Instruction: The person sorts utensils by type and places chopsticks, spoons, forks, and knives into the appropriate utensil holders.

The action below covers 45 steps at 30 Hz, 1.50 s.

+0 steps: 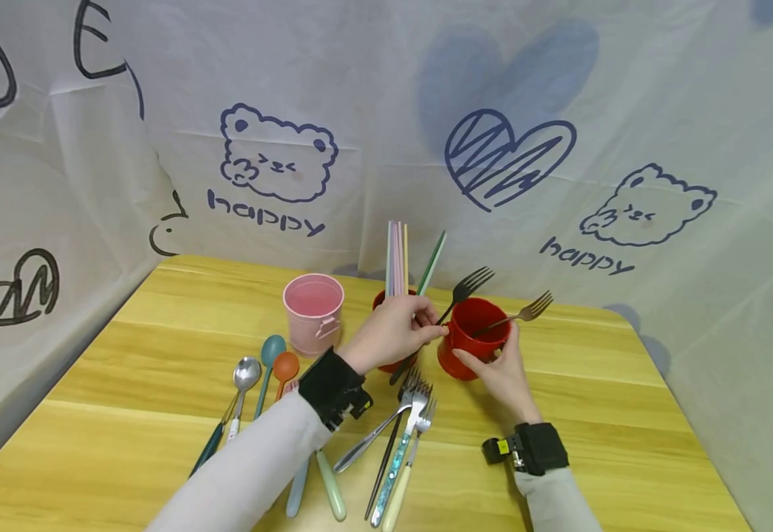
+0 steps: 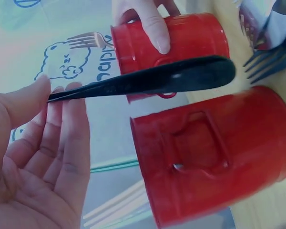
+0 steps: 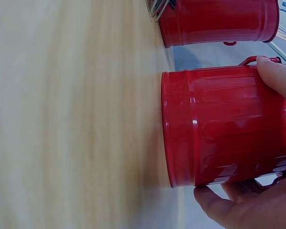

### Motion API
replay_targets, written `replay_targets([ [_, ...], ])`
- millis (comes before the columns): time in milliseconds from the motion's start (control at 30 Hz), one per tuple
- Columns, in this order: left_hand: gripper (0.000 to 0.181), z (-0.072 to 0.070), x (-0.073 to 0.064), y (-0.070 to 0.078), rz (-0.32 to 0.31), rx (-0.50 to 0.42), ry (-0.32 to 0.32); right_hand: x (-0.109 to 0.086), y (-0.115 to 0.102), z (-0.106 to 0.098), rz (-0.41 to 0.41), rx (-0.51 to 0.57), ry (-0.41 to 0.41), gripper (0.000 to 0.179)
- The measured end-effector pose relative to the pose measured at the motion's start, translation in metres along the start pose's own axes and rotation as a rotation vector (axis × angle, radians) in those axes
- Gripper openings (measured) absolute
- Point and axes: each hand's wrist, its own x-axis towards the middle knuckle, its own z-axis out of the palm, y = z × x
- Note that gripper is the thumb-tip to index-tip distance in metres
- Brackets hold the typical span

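Note:
My left hand (image 1: 393,330) pinches a black fork (image 1: 471,284) between thumb and fingertips, tines up and toward the right bucket. In the left wrist view the fork's wide handle (image 2: 181,78) slants down past the fingers. My right hand (image 1: 508,373) grips the right red bucket (image 1: 461,360) around its side, and this bucket stands upright on the table. A copper-coloured fork (image 1: 531,310) leans out of it, tines up. Beside it stands another red bucket (image 2: 257,143), partly hidden by my left hand in the head view, with several pastel sticks (image 1: 396,258) and a green stick (image 1: 434,255) upright in it.
A pink bucket (image 1: 313,332) stands at the back left. In front of it lie several spoons, among them a silver spoon (image 1: 246,374), a teal spoon (image 1: 273,350) and an orange spoon (image 1: 286,365). Several forks (image 1: 418,403) lie bunched at the front middle. A cloth wall (image 1: 373,148) borders the wooden table (image 1: 593,414).

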Motion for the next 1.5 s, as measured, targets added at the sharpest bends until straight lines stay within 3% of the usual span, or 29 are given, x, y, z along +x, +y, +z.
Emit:
replay_targets([
  [333,0.015,0.011,0.018,0.011,0.006,-0.045,0.079,-0.005,-0.013,0.000,0.010,-0.011,-0.008,0.086],
  [667,0.018,0.013,0.035,0.021,0.035,-0.056,0.124,0.012,0.023,0.000,-0.003,-0.070,0.011,0.091],
  [1033,0.017,0.026,0.052,0.030,0.122,-0.110,0.244,0.009,0.023,-0.004,-0.009,-0.146,0.019,0.088],
  [1333,0.020,0.032,0.055,0.033,0.173,-0.160,0.235,0.009,0.022,-0.007,-0.035,-0.178,-0.006,0.089],
  [1500,0.020,0.036,0.056,0.031,0.170,-0.188,0.239,0.009,0.023,-0.009,-0.052,-0.185,0.005,0.089],
])
